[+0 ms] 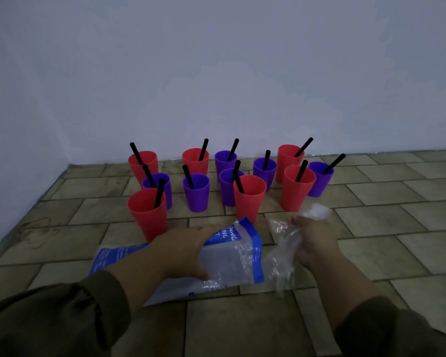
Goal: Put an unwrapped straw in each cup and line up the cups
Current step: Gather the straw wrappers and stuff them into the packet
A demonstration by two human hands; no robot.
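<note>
Several red and purple cups stand in loose rows on the tiled floor by the wall, each with a black straw in it, such as the near left red cup (147, 215), the middle red cup (249, 197) and a purple cup (196, 193). In front of them lies a blue and clear plastic bag (232, 258). My left hand (183, 249) grips the bag's edge and lifts it. My right hand (310, 240) is closed on a crumpled bunch of clear straw wrappers (285, 256), right of the bag's mouth.
A pale wall (216, 73) rises just behind the cups and along the left side. Bare floor tiles (386, 228) stretch to the right and toward me.
</note>
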